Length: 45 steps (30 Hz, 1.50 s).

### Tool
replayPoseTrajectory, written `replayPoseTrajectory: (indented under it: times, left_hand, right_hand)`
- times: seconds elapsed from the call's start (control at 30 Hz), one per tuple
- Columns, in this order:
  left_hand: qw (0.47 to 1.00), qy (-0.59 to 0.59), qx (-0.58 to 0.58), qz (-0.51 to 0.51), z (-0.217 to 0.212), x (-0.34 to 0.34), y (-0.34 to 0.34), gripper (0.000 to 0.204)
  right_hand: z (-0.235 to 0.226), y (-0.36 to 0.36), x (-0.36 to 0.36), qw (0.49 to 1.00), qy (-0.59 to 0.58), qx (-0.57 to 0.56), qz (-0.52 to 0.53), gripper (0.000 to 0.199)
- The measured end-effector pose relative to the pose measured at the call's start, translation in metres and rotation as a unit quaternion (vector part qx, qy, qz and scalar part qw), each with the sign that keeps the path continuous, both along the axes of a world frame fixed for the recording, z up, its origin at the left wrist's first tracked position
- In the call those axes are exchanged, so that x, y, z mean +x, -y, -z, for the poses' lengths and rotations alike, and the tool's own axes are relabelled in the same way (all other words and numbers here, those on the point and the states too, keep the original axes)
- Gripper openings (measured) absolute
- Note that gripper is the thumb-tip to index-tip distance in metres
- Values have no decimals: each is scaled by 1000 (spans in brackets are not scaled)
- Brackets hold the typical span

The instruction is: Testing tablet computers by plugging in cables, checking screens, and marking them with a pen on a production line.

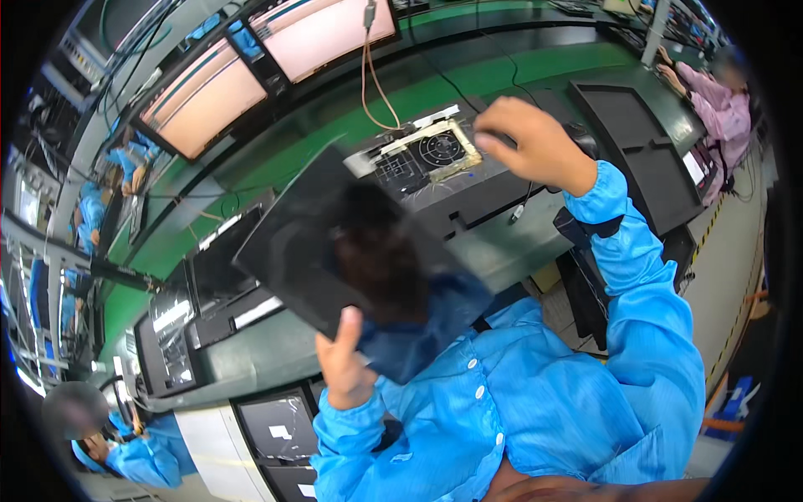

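The landmark was the black test fixture block [452, 180] on the green conveyor bench [535, 71]. On its top sat a square, cream-framed target plate with dark concentric rings [442, 149], and two narrow white label strips [418, 125] lay along the far edge of that plate; their print was not legible. Left of and nearer than the fixture, the left hand [345, 364] gripped the lower edge of a flat, glossy black rectangular panel [335, 243], thumb laid on its face, holding it tilted with its far corner over the fixture's left end. The right hand [531, 142] was curled at the fixture's right top edge, just beside the target plate; whether it grasped anything could not be determined. Below the fixture, stacked dark panels bore small white rectangular stickers [280, 432].
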<state>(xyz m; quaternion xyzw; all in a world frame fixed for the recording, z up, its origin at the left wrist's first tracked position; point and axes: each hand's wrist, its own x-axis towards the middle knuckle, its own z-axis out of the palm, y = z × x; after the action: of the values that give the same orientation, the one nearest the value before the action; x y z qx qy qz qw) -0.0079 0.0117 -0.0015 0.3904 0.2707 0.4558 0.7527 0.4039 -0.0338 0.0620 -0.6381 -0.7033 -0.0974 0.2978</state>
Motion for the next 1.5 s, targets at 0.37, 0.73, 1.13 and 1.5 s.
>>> replayPoseTrajectory:
  times: [0.37,0.73,1.13,1.5]
  left_hand:
    - [966,207,-125,-91,-2,-59,-50,30]
    - [959,223,-142,-104,0,-19,-78,19]
    - [979,-184,71,47,-12,-86,-45,56]
    - [811,-489,142,288,-11,-114,-26,36]
  right_hand:
    - [95,68,32,994,95,9,-55,33]
    - [41,21,-108,945,-299,10,-131,20]
    - [-20,13,-113,933,-286,43,-216,17]
    - [15,11,-132,950,-75,19,-301,25]
